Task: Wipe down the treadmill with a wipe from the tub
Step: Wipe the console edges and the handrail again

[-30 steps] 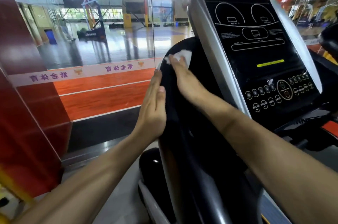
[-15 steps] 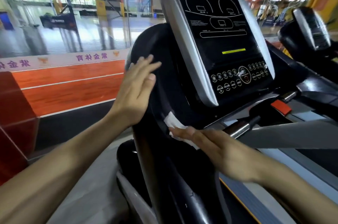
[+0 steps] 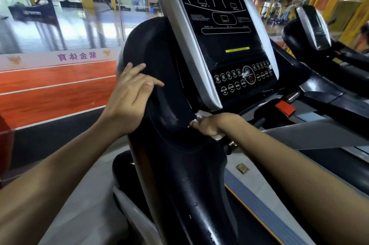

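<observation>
The treadmill's console (image 3: 223, 31) is a black panel with a silver rim, tilted up in front of me. Its black side housing (image 3: 159, 55) curves down to the upright post. My left hand (image 3: 129, 97) rests on the left edge of that housing, fingers loosely spread. My right hand (image 3: 213, 124) sits at the lower corner of the console, where the housing meets the silver rim. Its fingers are bunched over the white wipe (image 3: 201, 113). Only small bits of the wipe show above and below the hand. The tub is out of view.
A red safety clip (image 3: 284, 107) sits below the console on the right. The grey handrail (image 3: 319, 134) runs to the right behind my right forearm. A second treadmill (image 3: 311, 29) stands at the far right. A glass wall (image 3: 60, 25) with a sports court beyond is on the left.
My right hand has carried the wipe from the top of the housing down to the console's lower corner. My left hand slid slightly down the housing's left edge.
</observation>
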Tool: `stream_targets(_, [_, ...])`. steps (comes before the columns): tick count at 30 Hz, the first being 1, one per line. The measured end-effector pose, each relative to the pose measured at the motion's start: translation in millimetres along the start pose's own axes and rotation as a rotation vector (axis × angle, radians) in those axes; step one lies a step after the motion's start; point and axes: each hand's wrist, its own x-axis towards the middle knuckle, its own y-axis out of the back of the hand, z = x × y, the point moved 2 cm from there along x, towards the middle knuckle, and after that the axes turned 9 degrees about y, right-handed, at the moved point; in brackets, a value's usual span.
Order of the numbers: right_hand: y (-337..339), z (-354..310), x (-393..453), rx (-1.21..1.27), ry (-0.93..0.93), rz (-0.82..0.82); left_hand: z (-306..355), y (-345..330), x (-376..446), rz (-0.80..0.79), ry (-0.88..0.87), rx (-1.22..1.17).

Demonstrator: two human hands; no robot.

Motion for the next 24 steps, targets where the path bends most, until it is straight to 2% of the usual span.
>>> stream_targets(6, [4.5,-8.8,-17.0,0.099,0.020,0.064,-2.9,0.1,2.6,0.009,-0.032,-0.005])
stream_targets(11, [-7.9,-39.2,-37.6,0.162,0.226,0.203,-4.0,-4.7,4.6,0.030,-0.047,-0.015])
stream_targets(13, [-11.2,-35.6,-44.5,0.273,0.274,0.272,-4.1,-5.4,4.5,0.020,-0.058,-0.001])
stream_targets(16, [-16.1,-26.5,-56.8,0.458,0.290,0.403,-3.1,-2.4,5.9,-0.020,-0.082,0.073])
stream_targets(19, [-31.7,-29.4,-67.9,0.377,0.293,0.587,3.7,2.6,4.5,-0.094,-0.077,0.146])
stream_targets(21, [-41.5,-32.3,-74.9,0.438,0.330,0.713,15.0,1.6,-0.4,-0.163,-0.087,0.215])
stream_targets(24, [-47.0,-8.4,-86.2,0.606,0.263,0.923,39.4,-5.0,-17.4,-0.242,-0.201,0.203])
